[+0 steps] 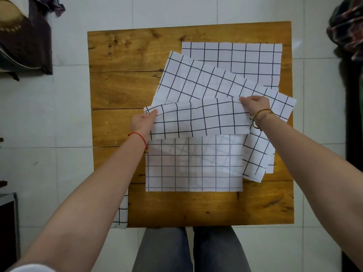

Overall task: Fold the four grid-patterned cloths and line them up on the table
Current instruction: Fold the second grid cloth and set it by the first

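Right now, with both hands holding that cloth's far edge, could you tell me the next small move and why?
Probably draw the pinched edge toward the near edge. The left hand and right hand hold the top cloth partly doubled over, its lower half still flat on the table.

Four grid-patterned cloths [196,118], one wooden table [121,85], two hands [255,105].

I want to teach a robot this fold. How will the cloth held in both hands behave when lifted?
Probably floppy: the held cloth sags and ripples between the left hand and right hand. Likely thin and light, since grid lines show through its lower layer. It may drag the cloths beneath it.
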### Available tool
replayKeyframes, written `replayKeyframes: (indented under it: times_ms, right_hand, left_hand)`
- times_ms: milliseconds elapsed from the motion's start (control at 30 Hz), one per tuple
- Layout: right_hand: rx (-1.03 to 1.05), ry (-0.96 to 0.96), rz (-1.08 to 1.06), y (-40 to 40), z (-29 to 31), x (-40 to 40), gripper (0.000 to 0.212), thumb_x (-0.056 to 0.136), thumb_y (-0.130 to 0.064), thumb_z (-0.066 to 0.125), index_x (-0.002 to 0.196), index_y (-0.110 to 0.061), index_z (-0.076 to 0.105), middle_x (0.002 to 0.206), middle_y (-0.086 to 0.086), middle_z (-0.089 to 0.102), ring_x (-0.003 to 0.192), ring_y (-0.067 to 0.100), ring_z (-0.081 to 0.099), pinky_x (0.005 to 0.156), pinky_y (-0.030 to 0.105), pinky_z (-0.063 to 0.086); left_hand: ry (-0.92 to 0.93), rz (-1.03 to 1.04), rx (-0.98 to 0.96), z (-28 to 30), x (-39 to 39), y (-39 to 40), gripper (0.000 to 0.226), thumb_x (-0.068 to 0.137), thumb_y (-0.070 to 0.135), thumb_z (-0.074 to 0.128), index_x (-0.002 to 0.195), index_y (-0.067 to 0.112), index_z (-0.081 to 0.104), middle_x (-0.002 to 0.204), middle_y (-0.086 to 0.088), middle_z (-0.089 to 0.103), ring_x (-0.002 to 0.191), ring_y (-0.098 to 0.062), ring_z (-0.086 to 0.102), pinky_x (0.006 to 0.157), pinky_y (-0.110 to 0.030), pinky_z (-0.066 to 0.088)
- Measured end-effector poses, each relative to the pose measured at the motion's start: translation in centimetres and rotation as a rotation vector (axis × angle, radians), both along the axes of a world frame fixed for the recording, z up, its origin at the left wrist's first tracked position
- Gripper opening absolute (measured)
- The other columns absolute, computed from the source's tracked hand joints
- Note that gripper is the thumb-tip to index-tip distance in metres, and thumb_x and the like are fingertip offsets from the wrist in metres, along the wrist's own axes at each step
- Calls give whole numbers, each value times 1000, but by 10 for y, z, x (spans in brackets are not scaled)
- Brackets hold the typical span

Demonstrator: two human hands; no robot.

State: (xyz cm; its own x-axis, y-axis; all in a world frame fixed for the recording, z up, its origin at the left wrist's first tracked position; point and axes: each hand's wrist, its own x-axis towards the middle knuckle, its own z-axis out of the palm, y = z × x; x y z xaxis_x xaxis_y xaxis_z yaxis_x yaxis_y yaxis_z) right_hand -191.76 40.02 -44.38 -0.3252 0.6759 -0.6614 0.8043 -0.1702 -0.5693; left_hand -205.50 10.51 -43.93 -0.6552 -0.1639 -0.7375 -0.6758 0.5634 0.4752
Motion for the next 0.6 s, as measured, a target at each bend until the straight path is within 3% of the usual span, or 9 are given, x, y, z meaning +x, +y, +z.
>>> replayKeyframes:
  times_ms: [100,200,367,400,533,600]
  right_hand:
    - [-14,47,-29,2,5,-1,18,84,-25,63,70,-19,56,78,2,56,69,15,50,72,29,46]
    - [-14,141,-66,2,12,-2,10,81,-23,59,72,-19,56,78,2,56,72,19,52,76,36,51]
    - [21,181,-22,-9,22,6,9,72,-26,55,67,-18,55,64,-1,47,62,17,45,58,26,39]
    - [50,159,-9,-11,22,10,11,73,-27,55,67,-18,56,64,-2,48,64,17,45,59,25,38]
    - [103,74,62,-14,14,31,19,82,-22,55,79,-5,62,79,6,55,75,19,49,66,27,40]
    - [128,7,145,-17,12,41,26,84,-23,53,86,2,63,82,9,57,78,21,50,65,27,40]
  left_hand:
    - [46,76,112,13,-8,-1,29,85,32,68,67,21,47,68,4,43,61,-10,38,56,-22,35]
    - [12,117,237,24,-18,-9,17,80,29,67,69,20,56,66,3,51,65,-14,46,60,-26,38]
    - [-56,101,381,27,-12,-27,6,84,14,63,78,14,64,69,1,63,68,-16,60,60,-28,47]
    - [-95,82,382,27,-9,-31,3,85,15,64,85,13,65,73,-1,66,70,-18,63,62,-30,50]
    - [-225,-29,302,19,14,-43,26,90,19,62,114,8,58,102,-11,65,92,-25,63,87,-43,54]
    - [-236,-64,277,16,26,-46,21,91,17,62,110,9,58,94,-7,63,84,-20,61,79,-37,54]
